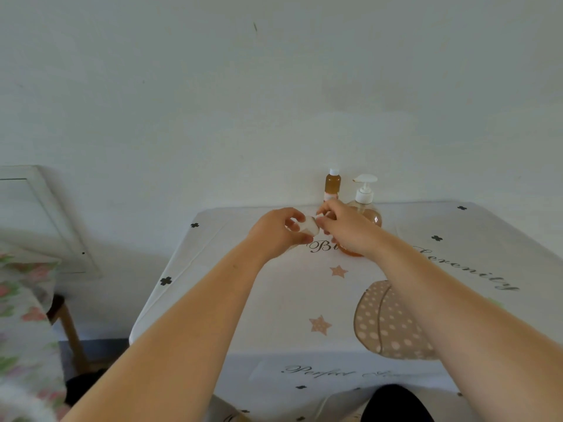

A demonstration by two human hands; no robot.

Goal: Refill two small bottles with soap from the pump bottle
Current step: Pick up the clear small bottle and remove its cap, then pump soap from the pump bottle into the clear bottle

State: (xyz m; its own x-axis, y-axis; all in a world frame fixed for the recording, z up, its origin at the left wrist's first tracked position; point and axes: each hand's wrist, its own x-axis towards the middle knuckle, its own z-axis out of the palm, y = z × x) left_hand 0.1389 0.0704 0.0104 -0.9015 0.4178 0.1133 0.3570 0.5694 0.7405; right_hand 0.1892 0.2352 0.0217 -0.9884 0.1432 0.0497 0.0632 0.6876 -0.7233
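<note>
My left hand [278,231] pinches a small white cap [311,226] between thumb and fingers. Beside it, my right hand [347,231] is curled round a small bottle [352,253]; only its amber base shows below the hand, resting on the tablecloth. The cap sits close to the top of that bottle, which my fingers hide. Behind my right hand stands the pump bottle [367,205], clear with amber soap and a white pump head. Another small bottle [332,183], amber-filled with a white cap on, stands upright at the table's back edge by the wall.
The table [274,300] wears a white cloth printed with stars, clover marks and script. A white wall rises right behind it. On the left are a floral cloth [21,315] over a wooden-legged piece and a white frame [45,214] leaning on the wall.
</note>
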